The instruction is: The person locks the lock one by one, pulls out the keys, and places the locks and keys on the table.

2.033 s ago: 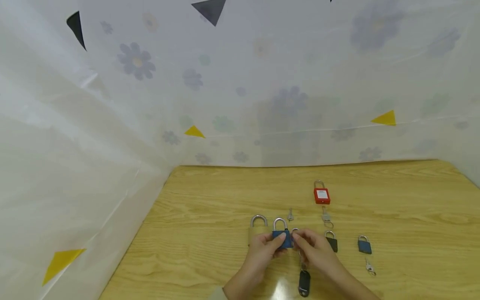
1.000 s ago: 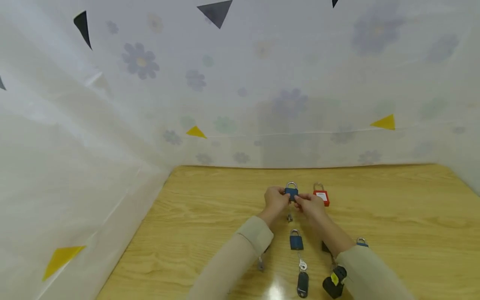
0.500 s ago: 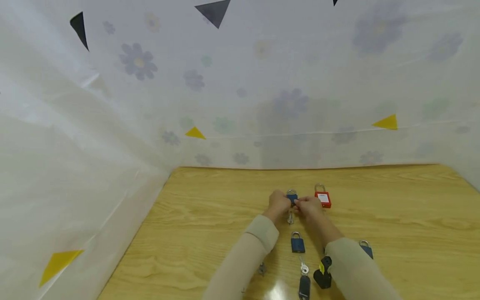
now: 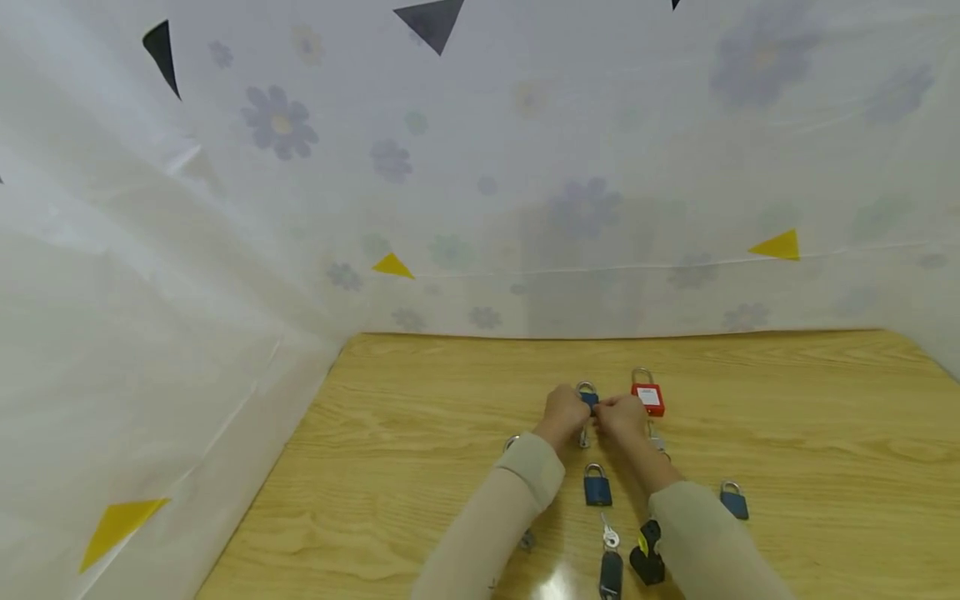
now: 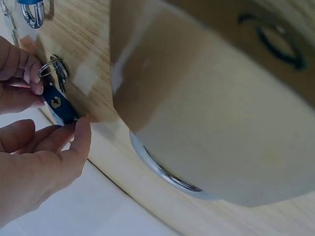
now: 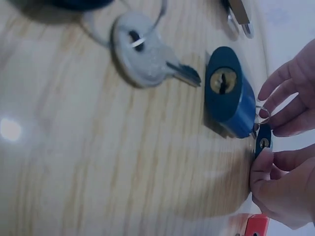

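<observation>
At the back of the table both hands hold a small blue padlock (image 4: 589, 400) with a silver shackle. My left hand (image 4: 564, 415) has its thumb and fingertips at the lock's left end, as the left wrist view shows. At the other end my right hand (image 4: 622, 419) pinches the lock with its thumb in front, beside the keyhole (image 6: 265, 143). The lock stands low over the wood, its keyhole end facing me. A small key on a ring (image 5: 58, 71) lies just on the near side of it.
To the right lie a red padlock (image 4: 648, 402) and its key (image 4: 657, 442). Nearer me are another blue padlock (image 4: 597, 490), a key (image 4: 611, 535) with a black tag (image 4: 611, 575), and a third blue padlock (image 4: 734, 503). My left sleeve covers part of a silver shackle (image 4: 512, 442).
From close in front of me, both hands have carried the blue padlock away to the back and lowered it behind the small key. Over the last half second they have barely moved.
</observation>
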